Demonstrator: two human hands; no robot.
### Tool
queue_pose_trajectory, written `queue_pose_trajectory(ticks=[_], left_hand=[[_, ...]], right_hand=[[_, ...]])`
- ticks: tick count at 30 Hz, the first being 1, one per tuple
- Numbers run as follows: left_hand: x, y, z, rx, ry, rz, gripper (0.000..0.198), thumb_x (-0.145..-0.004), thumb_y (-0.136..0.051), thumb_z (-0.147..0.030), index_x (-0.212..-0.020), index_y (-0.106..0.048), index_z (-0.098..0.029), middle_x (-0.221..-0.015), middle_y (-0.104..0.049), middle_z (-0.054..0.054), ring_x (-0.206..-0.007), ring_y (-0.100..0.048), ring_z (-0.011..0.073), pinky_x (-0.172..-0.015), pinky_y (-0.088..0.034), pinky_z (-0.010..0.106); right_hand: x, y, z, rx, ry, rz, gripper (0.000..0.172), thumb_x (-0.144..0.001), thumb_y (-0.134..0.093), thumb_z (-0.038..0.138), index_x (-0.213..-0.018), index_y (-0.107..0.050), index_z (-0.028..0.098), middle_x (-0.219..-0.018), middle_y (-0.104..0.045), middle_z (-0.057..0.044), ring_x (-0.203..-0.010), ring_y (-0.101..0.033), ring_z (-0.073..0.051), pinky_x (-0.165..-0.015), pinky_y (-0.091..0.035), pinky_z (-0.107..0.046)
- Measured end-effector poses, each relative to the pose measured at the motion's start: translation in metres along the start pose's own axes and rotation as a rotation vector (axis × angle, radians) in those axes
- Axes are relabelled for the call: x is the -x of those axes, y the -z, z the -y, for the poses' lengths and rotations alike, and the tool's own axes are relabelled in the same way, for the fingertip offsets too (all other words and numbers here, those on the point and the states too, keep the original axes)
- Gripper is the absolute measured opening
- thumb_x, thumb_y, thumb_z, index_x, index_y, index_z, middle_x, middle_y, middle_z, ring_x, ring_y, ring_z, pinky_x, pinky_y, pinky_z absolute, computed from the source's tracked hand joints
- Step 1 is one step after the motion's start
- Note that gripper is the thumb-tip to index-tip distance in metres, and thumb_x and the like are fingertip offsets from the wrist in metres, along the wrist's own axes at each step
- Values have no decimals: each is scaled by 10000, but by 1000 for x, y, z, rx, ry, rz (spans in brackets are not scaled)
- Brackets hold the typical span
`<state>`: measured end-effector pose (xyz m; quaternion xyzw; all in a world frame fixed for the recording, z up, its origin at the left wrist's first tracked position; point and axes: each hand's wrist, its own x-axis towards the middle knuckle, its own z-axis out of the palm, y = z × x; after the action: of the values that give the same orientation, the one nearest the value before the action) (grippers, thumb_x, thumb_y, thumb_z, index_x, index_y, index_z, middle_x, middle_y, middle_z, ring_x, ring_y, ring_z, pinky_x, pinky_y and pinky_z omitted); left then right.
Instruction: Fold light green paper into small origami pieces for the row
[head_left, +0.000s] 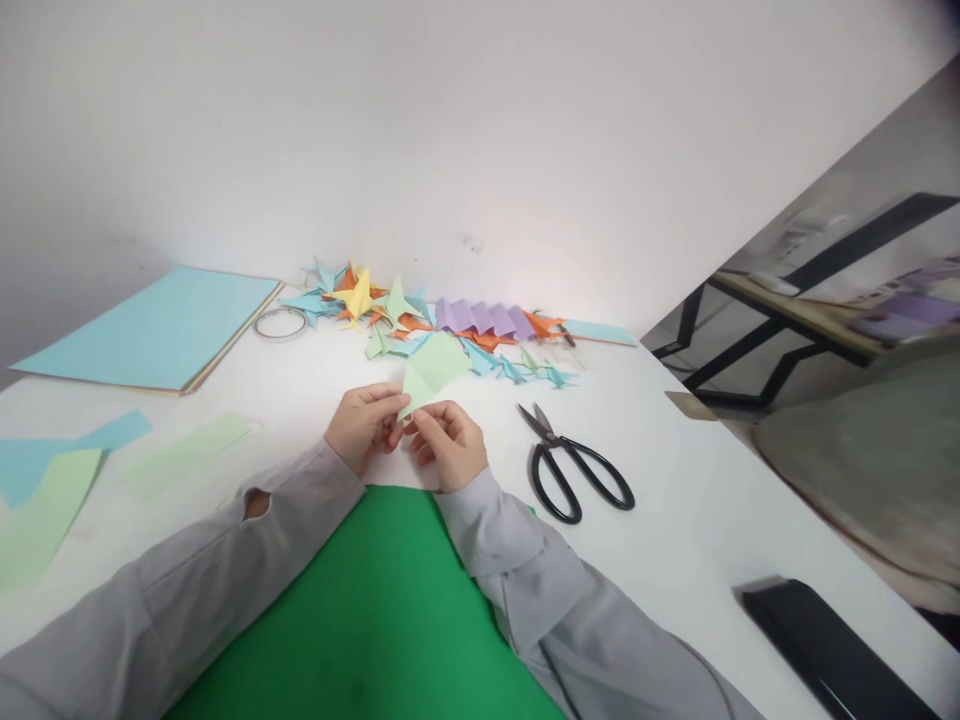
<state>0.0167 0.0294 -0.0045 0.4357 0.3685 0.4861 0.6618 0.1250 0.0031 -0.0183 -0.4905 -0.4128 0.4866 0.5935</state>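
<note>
A piece of light green paper [435, 368], creased along a line, is held up over the near middle of the table. My left hand [365, 422] pinches its lower left corner between thumb and fingers. The fingertips of my right hand [448, 440] are closed at the same lower corner, from the right side. Just beyond the paper lies a row of folded paper figures, among them a yellow one [360, 293] and a purple pleated strip [484, 319]. To the right of my right hand rest black-handled scissors [559, 455], their blades parted and pointing away.
At the back left lies a stack of coloured sheets [150, 325], with a roll of tape [280, 323] beside it. Blue and green paper offcuts [56, 500] are spread at the left. A black object [832, 645] lies near the right edge. The white wall [420, 130] bounds the table behind.
</note>
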Motion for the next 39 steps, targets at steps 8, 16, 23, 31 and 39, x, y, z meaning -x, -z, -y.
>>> queue_pose_trajectory(ticks=[8,16,23,31,39], left_hand=[[8,-4,-1,-419,22,174,206,-700,-531,-267,-533,-563,-152,-321,-435,-50,-295,-373,61,-348,-277,179],[9,-6,-2,-418,9,177,278,-659,-506,-225,-389,-497,-160,-307,-439,-26,-307,-391,76,-378,-294,204],[9,-9,-2,-401,11,151,252,-634,-503,-224,-390,-504,-161,-312,-428,-27,-306,-384,78,-356,-285,201],[12,-7,1,-450,14,154,157,-585,-488,-177,-463,-581,-143,-384,-477,-31,-314,-395,62,-327,-285,177],[10,-10,2,-409,-112,24,127,-627,-616,-253,-583,-555,-150,-386,-473,-47,-338,-431,72,-345,-359,181]], right_hand=[[-7,6,0,-216,-8,43,200,-569,-708,302,-631,-586,156,-505,-569,23,-432,-538,-120,-425,-473,-257],[-12,11,-5,-270,-53,144,202,-576,-706,314,-533,-585,158,-462,-586,-3,-401,-546,-159,-424,-477,-308],[-9,10,1,-368,-165,178,188,-571,-712,307,-537,-610,152,-458,-586,-7,-376,-511,-144,-375,-454,-293],[-26,18,5,-722,-416,-122,133,-564,-709,97,-610,-593,145,-558,-598,27,-501,-535,-68,-461,-478,-177],[-22,17,-2,-656,-263,56,213,-511,-770,183,-656,-618,149,-604,-621,25,-571,-561,-86,-490,-489,-188]])
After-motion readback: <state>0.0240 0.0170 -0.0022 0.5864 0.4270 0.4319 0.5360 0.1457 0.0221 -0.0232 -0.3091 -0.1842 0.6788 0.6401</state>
